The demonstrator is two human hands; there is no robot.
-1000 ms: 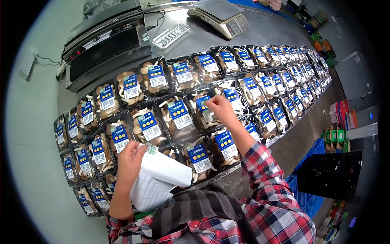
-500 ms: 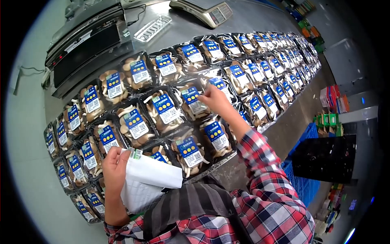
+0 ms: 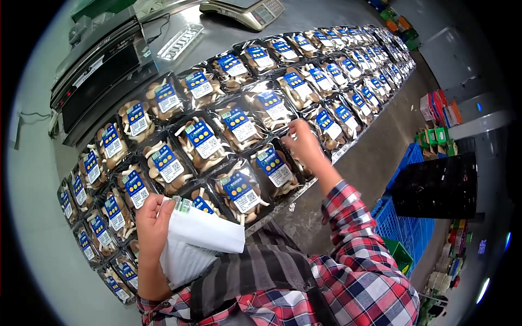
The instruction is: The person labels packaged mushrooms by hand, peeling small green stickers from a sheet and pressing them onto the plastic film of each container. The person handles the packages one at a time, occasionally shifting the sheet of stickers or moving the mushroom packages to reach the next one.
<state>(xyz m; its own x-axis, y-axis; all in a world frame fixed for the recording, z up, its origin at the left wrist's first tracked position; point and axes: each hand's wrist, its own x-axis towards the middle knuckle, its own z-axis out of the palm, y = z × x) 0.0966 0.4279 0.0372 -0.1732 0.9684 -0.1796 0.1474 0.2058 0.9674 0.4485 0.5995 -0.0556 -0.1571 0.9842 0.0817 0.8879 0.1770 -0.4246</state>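
Observation:
My left hand (image 3: 153,225) pinches a strip of white backing paper (image 3: 204,231) with small green-and-white stickers (image 3: 185,206) at its upper end. The paper hangs down over my lap. My right hand (image 3: 304,145) is over the near edge of the rows, right of a black tray of mushrooms (image 3: 274,167); its fingers are bent close together, and what they hold, if anything, is too small to name. Film-wrapped mushroom trays with blue and white labels surround both hands. A small green sticker shows on several labels, such as on the tray (image 3: 202,140) in the middle.
A wrapping machine (image 3: 103,73) stands at the upper left, and a scale (image 3: 247,12) at the top. Between them lies a clear plastic tray (image 3: 180,42). Rows of packs run to the upper right. Beyond the table edge are a blue crate (image 3: 405,225) and a black crate (image 3: 435,187).
My right hand has moved down and to the right, off the pack with the blue label, to the near edge of the rows. The view has shifted slightly. My left hand still holds the paper.

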